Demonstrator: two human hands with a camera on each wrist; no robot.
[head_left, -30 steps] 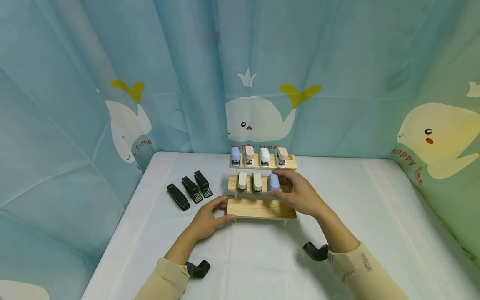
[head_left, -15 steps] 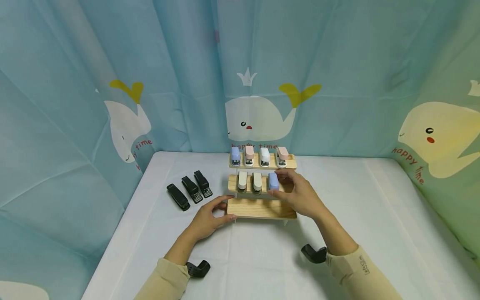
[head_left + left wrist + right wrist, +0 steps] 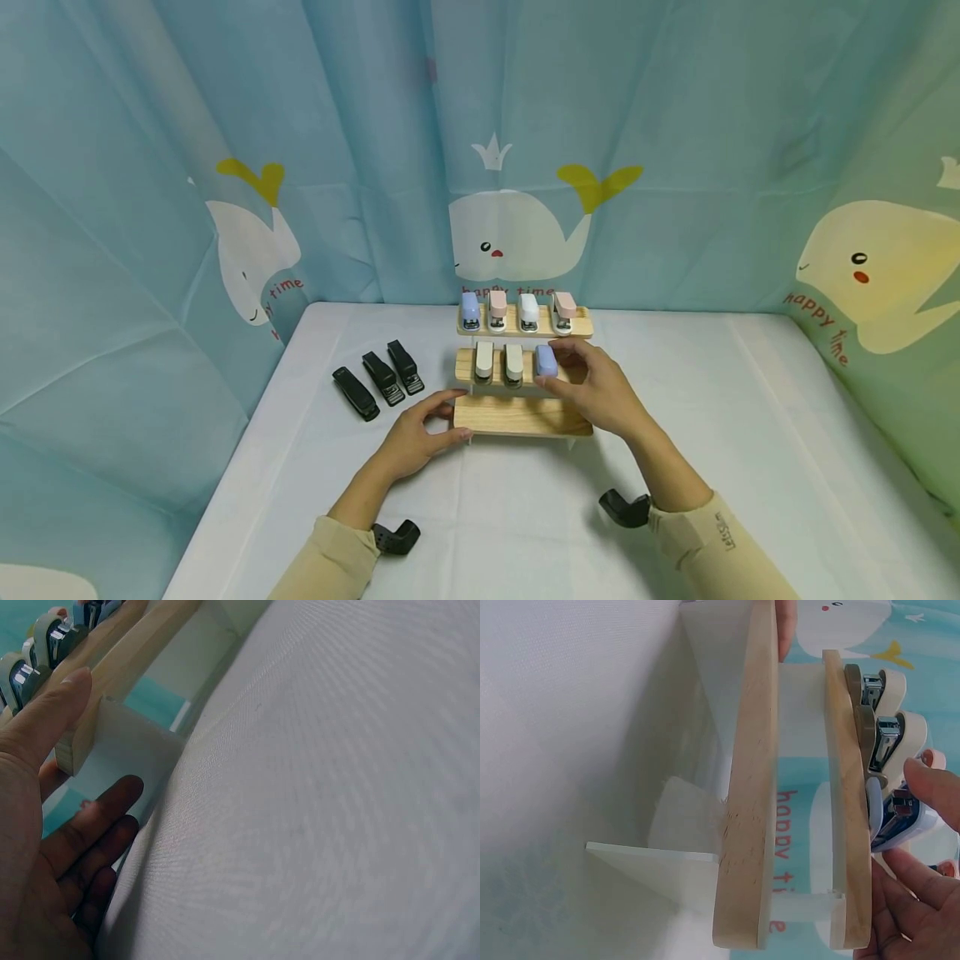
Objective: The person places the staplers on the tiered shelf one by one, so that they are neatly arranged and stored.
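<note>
My right hand (image 3: 600,390) pinches a small blue stapler (image 3: 546,361) between thumb and fingers on the middle shelf (image 3: 847,825) of a tiered wooden stand. In the right wrist view the stapler's base is at the shelf's surface. To its left on that shelf are two cream staplers (image 3: 483,362). My left hand (image 3: 415,437) grips the left end of the bottom shelf (image 3: 522,416), thumb at its front edge and index finger behind; the other fingers hang loose in the left wrist view. The top shelf carries a blue stapler (image 3: 470,311), two pink staplers (image 3: 564,311) and a white stapler (image 3: 528,312).
Three black staplers (image 3: 383,379) lie on the white tablecloth (image 3: 517,517) left of the stand. White supports (image 3: 652,862) hold the bottom shelf above the table. A blue curtain (image 3: 397,150) with whale prints hangs behind and at the sides.
My right hand and forearm have shifted slightly left, the blue stapler moving a little toward the cream staplers. My left hand keeps its place on the stand.
</note>
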